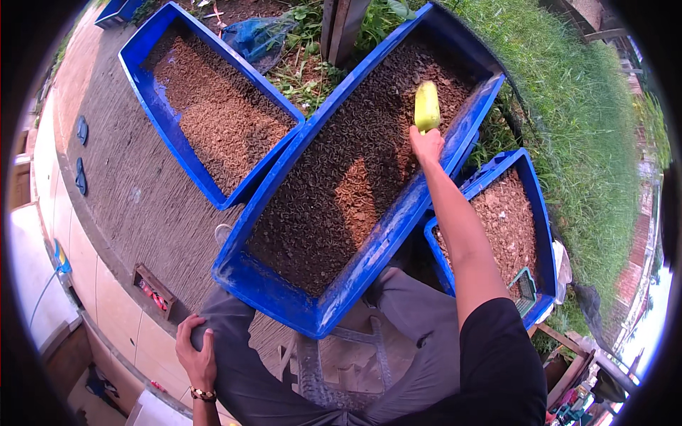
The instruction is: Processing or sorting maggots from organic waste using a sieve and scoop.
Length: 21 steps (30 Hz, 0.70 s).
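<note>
My right hand (428, 145) grips a yellow plastic scoop (427, 105) over the right part of a large blue tub (326, 321). The tub holds dark, crumbly material full of larvae (298, 227), with an orange-brown patch (355, 202) near its middle. My left hand (199, 351) rests on my left knee at lower left, fingers slightly curved and thumb apart, holding nothing.
A second blue tub (135, 92) of brown material lies left, a smaller one (536, 202) right, with a green mesh item (523, 291). A wooden post (334, 28), grass (582, 142), sandals (82, 131) and a small box (153, 287) surround them. A stool (376, 358) is beneath me.
</note>
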Tool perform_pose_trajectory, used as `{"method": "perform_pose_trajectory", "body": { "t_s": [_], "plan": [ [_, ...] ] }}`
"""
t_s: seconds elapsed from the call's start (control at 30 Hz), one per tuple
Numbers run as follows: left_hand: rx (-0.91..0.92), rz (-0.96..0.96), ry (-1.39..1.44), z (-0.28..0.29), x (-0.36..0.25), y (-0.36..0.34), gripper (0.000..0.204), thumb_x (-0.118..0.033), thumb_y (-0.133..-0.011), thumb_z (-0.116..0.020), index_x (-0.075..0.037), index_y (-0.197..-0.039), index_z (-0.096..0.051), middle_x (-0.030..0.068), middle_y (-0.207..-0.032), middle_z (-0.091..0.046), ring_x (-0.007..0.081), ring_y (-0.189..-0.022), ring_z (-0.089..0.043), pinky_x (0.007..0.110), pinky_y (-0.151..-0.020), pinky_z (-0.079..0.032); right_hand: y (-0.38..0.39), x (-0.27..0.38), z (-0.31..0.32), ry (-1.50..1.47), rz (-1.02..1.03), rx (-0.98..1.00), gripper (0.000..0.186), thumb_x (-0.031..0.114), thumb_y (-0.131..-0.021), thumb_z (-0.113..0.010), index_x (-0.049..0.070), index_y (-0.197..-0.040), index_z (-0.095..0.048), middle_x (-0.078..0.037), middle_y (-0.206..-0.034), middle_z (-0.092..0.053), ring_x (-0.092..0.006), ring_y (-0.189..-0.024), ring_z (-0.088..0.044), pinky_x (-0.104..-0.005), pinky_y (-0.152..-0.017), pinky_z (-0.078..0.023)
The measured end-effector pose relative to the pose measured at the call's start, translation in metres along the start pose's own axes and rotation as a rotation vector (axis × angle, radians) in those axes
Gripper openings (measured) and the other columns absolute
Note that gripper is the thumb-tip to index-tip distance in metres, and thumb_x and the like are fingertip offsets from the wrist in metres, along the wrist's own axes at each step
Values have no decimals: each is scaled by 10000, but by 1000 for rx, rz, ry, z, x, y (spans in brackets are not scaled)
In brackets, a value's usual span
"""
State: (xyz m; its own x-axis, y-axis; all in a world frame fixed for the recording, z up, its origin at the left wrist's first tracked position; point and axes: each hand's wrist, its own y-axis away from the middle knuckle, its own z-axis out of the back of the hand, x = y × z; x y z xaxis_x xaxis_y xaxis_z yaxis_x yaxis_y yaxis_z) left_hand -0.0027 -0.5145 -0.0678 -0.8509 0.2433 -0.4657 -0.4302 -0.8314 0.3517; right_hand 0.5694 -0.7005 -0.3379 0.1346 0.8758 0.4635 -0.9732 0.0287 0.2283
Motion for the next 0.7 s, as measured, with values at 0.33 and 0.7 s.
{"method": "perform_pose_trajectory", "body": {
  "t_s": [0.33, 0.7],
  "plan": [
    [15, 70, 19, -1, -5, -5, 252, -96, -779, -635, -4, -1013, -651, 196, -1171, -636, 346, -1125, -594, 421, -1041, -407, -57, -6, -21, 44, -139, -192, 836, 539, -867, -558, -194, -1246, -425, -345, -1144, -635, -455, -1063, -646, -485, -942, -507],
    [39, 80, 49, -12, -11, -14, 260, -107, -771, -624, 5, -1005, -647, 209, -1175, -628, 367, -1134, -582, 442, -1045, -398, -121, -9, -51, 113, -157, -175, 619, 305, -850, -604, -125, -1240, -389, -263, -1198, -646, -381, -1093, -657, -470, -956, -496]
  ]
}}
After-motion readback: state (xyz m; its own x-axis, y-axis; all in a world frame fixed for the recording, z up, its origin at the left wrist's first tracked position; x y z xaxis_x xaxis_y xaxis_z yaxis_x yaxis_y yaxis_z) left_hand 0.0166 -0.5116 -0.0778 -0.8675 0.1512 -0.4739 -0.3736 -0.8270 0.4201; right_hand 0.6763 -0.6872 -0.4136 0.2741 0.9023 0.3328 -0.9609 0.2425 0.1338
